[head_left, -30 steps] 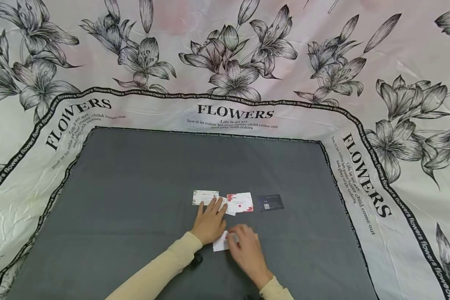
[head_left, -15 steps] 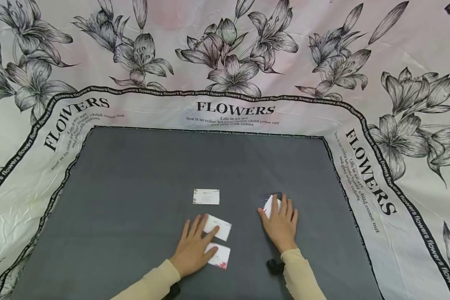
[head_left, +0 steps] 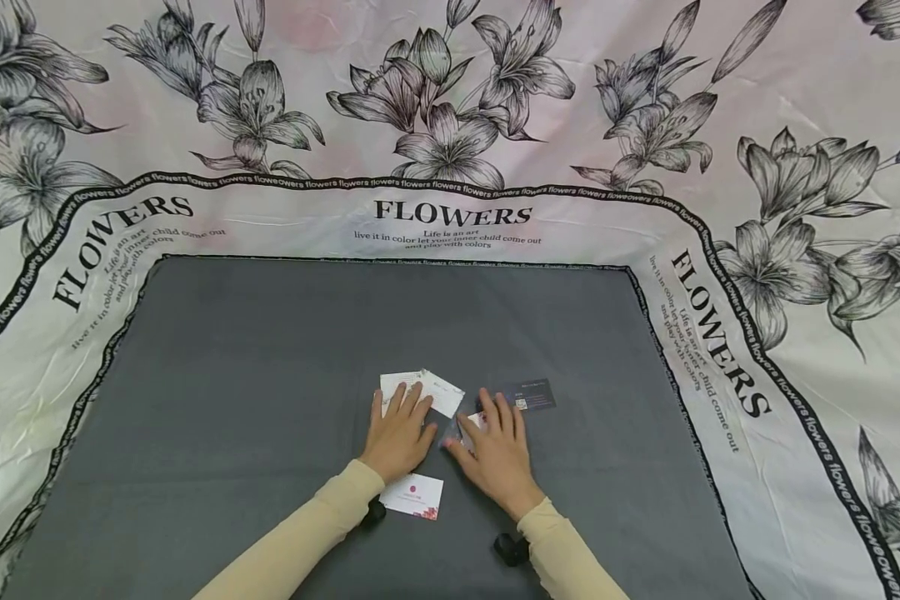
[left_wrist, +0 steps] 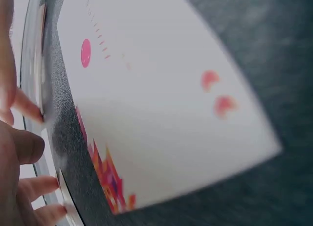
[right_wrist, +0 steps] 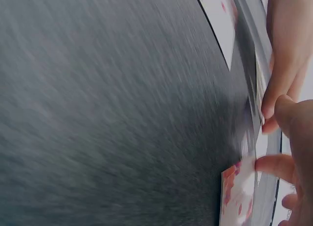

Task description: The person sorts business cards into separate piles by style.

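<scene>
Several printed cards lie on the grey cloth. My left hand (head_left: 399,435), fingers spread, touches the white cards at the back left; one of them, a tilted white card (head_left: 444,394), shows beyond its fingertips. My right hand (head_left: 501,457) rests with spread fingers on a white card with red print (head_left: 474,423), mostly covered. Beside its fingertips lies a dark navy card (head_left: 536,394) with a small white square. Nearer me, a white card with a pink dot and red flowers (head_left: 414,497) lies flat by my left wrist; it fills much of the left wrist view (left_wrist: 161,99).
The grey cloth (head_left: 270,333) has a white border (head_left: 292,212) printed with lettering. Beyond it, the covering carries black line-drawn lilies (head_left: 450,142). A small black device (head_left: 512,549) sits at my right wrist.
My right hand has slid left and slightly nearer, off the dark card. My left hand has moved away from me to the back left cards. One white card has moved back beside the far-left card.
</scene>
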Available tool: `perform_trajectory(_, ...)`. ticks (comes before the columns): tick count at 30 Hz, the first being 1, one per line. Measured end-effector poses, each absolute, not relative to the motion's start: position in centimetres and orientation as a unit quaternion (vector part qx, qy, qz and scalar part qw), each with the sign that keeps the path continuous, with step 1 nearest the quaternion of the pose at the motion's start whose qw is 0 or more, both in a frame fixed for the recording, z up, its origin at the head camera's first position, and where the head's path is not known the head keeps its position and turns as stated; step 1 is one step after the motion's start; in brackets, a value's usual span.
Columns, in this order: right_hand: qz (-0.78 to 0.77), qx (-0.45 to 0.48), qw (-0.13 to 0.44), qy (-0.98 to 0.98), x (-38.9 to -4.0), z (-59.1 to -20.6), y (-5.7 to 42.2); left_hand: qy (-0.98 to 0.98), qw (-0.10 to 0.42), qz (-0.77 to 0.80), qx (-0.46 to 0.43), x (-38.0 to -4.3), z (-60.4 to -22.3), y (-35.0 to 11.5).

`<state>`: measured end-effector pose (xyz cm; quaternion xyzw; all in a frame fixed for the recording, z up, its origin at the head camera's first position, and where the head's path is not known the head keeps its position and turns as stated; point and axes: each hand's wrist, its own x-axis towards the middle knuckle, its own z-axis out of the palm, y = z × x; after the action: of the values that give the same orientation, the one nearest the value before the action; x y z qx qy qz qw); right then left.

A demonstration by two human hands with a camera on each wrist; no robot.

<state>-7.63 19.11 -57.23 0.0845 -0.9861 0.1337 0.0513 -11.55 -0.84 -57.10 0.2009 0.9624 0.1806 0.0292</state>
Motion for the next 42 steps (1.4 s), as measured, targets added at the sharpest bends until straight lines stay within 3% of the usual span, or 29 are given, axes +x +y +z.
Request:
perform_trajectory(8, 0.17, 0.166, -0.011, -0.971, -4.2, -56.7, 18.8, 0.96, 0.001, 0.169, 0.222, -10.5, -57.6, -0.9)
perform_trajectory(11, 0.16, 0.199, -0.012, -0.967, -3.6, -57.0, 17.8, 0.957, 0.012, 0.168, 0.235, -10.4, -57.2, 0.1)
perform_trajectory(16, 0.16, 0.191, 0.052, -0.967, -5.0, -57.7, 17.4, 0.937, 0.071, 0.204, 0.276, -9.4, -55.8, 1.1)
perform_trajectory(20, 0.184, 0.117, 0.086, -0.972, -6.6, -58.0, 19.9, 0.922, 0.071, 0.218, 0.311, -6.9, -56.3, -0.2)
perform_trajectory(23, 0.181, 0.055, 0.09, -0.978, -6.9, -58.2, 22.5, 0.921, 0.054, 0.201, 0.33, -4.6, -57.4, -2.0)
perform_trajectory(26, 0.174, 0.014, 0.106, -0.979, -5.7, -57.9, 24.0, 0.937, 0.02, 0.189, 0.292, -4.0, -58.0, -3.8)
perform_trajectory(29, 0.172, 0.028, 0.127, -0.977, -3.8, -57.2, 23.1, 0.957, -0.016, 0.185, 0.224, -5.8, -57.9, -4.5)
perform_trajectory(32, 0.172, 0.087, 0.116, -0.974, -2.0, -56.9, 20.3, 0.966, -0.016, 0.179, 0.188, -8.2, -57.4, -3.6)
perform_trajectory(37, 0.181, 0.139, 0.079, -0.97, -2.1, -57.4, 16.8, 0.956, -0.001, 0.18, 0.231, -9.9, -57.1, -0.5)
perform_trajectory(42, 0.191, 0.064, 0.129, -0.971, -4.6, -57.5, 19.5, 0.946, -0.058, 0.154, 0.278, -7.7, -58.0, 0.0)
